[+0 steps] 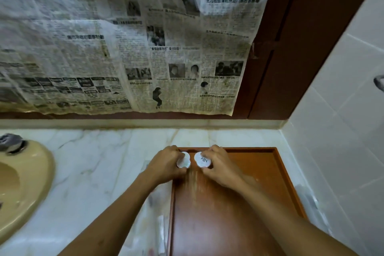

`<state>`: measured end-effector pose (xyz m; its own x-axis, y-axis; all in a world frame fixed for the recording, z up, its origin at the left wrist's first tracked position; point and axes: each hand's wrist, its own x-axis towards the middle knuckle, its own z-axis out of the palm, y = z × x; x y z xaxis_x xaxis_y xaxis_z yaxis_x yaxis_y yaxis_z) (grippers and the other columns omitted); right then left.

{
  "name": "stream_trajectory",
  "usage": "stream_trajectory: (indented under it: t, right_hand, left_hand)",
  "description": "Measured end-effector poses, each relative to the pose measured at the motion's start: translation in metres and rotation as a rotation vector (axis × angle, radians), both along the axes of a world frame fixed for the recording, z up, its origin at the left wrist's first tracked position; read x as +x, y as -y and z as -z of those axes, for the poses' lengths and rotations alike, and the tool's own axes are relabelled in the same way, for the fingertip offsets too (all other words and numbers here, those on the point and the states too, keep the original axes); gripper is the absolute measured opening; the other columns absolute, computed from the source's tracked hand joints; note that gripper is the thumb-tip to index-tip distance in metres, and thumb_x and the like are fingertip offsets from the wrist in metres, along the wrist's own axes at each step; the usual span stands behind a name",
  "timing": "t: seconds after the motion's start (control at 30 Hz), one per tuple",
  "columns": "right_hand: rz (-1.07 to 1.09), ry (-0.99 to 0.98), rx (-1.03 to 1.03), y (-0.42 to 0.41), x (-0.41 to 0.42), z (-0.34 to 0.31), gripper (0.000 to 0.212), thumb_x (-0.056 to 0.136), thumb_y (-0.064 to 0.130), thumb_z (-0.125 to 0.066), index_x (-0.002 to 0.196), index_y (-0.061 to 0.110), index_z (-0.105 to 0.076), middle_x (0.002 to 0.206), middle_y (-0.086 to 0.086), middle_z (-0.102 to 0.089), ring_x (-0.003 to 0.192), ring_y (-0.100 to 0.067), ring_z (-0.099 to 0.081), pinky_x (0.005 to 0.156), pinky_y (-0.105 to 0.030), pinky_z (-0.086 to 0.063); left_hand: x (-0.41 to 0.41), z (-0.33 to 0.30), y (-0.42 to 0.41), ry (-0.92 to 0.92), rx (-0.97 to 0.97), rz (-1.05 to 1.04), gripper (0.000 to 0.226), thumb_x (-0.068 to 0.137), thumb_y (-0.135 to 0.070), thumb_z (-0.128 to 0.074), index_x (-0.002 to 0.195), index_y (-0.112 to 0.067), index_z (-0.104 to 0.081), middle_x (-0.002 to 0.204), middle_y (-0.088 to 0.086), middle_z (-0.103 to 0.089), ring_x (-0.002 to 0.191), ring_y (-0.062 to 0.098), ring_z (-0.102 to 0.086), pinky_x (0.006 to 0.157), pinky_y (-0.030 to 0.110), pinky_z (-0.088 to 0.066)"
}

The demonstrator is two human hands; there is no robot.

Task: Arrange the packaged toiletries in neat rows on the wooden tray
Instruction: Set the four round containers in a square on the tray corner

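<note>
Two bare hands meet at the far left corner of a reddish-brown wooden tray with a raised rim [289, 185], which lies on a white marble counter with grey veins [99, 164]. The left hand [164, 165] curls its fingers and thumb round a small round white package [184, 160] and holds it just inside the tray's far edge, close to the left rim. The right hand [220, 165] grips a second round white package with a small dark emblem on its top [202, 159] — fingers over the far side, thumb at the near side. The two packages sit side by side, near each other but apart, and whether they rest on the tray floor or hang just above it cannot be told. A pale scuffed streak runs along the tray floor from between the hands toward the camera.

Both forearms reach in from the bottom edge, the right one crossing over the tray. Blurred clear wrappers [158, 226] lie on the counter to the left of the tray, too soft to make out.

At the left edge sits a beige ceramic basin [27, 189] with a metal fitting at its rim. Behind the counter, yellowed newspaper sheets [133, 43] cover the wall inside a dark brown wooden frame [276, 64] — white tiles [340, 110] line the wall to the right.
</note>
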<state>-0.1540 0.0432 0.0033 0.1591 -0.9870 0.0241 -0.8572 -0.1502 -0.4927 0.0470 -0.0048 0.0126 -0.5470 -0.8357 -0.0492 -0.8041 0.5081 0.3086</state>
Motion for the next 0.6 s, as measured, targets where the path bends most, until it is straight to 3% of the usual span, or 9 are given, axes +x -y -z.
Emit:
stream_trajectory:
  t: [0.07, 0.2, 0.27, 0.47, 0.6]
  right_hand:
    - [-0.029, -0.041, -0.02, 0.014, 0.0, 0.005, 0.041, 0.088, 0.028, -0.061, 0.128, 0.018, -0.056, 0.122, -0.001, -0.052, 0.112, -0.017, -0.044, 0.086, -0.021, -0.033]
    - [-0.08, -0.083, -0.035, 0.03, -0.005, 0.017, 0.034, 0.087, 0.026, -0.062, 0.12, 0.018, -0.057, 0.118, 0.001, -0.052, 0.107, -0.017, -0.046, 0.083, -0.022, -0.035]
    - [-0.114, -0.084, -0.051, 0.033, -0.007, 0.023, 0.031, 0.087, 0.025, -0.062, 0.117, 0.017, -0.058, 0.117, 0.002, -0.052, 0.106, -0.015, -0.045, 0.082, -0.02, -0.035]
    - [-0.121, -0.061, -0.124, 0.033, -0.009, 0.04, 0.024, 0.088, 0.022, -0.059, 0.109, 0.011, -0.063, 0.112, 0.002, -0.047, 0.102, -0.012, -0.046, 0.081, -0.019, -0.042]
    - [-0.109, -0.053, -0.181, 0.031, -0.009, 0.048, 0.022, 0.088, 0.02, -0.059, 0.107, 0.01, -0.065, 0.11, -0.001, -0.05, 0.099, -0.014, -0.047, 0.079, -0.021, -0.042]
  left_hand:
    - [0.0, 0.004, 0.01, 0.014, 0.003, 0.028, 0.024, 0.077, -0.038, -0.065, 0.077, -0.019, -0.051, 0.082, -0.002, -0.044, 0.078, 0.018, -0.049, 0.064, 0.029, -0.04]
    - [0.001, 0.014, 0.027, 0.04, -0.037, 0.087, 0.043, 0.074, -0.034, -0.062, 0.113, -0.017, -0.061, 0.1, 0.004, -0.058, 0.095, 0.022, -0.054, 0.074, 0.036, -0.048]
    - [0.002, 0.019, 0.031, 0.048, -0.079, 0.122, 0.045, 0.077, -0.032, -0.06, 0.118, -0.015, -0.06, 0.106, 0.005, -0.06, 0.098, 0.022, -0.054, 0.074, 0.035, -0.048]
    - [0.007, 0.038, 0.033, -0.021, -0.213, 0.189, 0.019, 0.077, -0.028, -0.061, 0.085, -0.013, -0.071, 0.092, 0.003, -0.066, 0.083, 0.022, -0.06, 0.058, 0.033, -0.05]
    - [0.01, 0.043, 0.028, -0.066, -0.268, 0.155, 0.015, 0.076, -0.024, -0.062, 0.078, -0.017, -0.075, 0.09, 0.004, -0.066, 0.077, 0.022, -0.061, 0.052, 0.029, -0.05]
